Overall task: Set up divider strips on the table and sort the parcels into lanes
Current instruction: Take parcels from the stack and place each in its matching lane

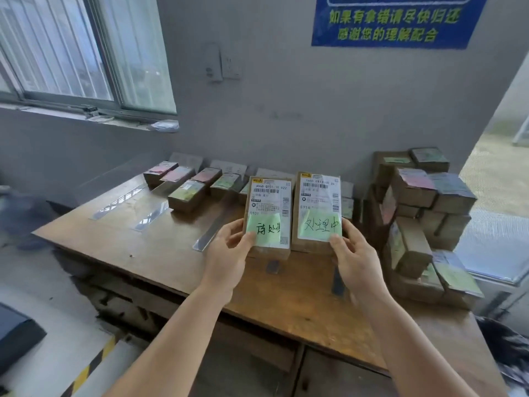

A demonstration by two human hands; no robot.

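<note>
I hold two small brown parcels side by side above the wooden table [160, 253]. My left hand [229, 253] grips the left parcel [269, 207] at its lower left corner, thumb on its green handwritten note. My right hand [355, 259] grips the right parcel [317, 202] at its lower right corner, also over a green note. Both parcels carry white shipping labels. Several clear divider strips [151, 216] lie on the table and run away from me. Sorted parcels [186, 193] with pink and green notes sit at the far ends of the lanes.
A tall untidy pile of brown parcels [420, 224] stands on the table's right end. The grey wall rises right behind the table, with a window [71, 53] at left and a blue sign [395, 21] above. A dark box [14, 336] sits low at left.
</note>
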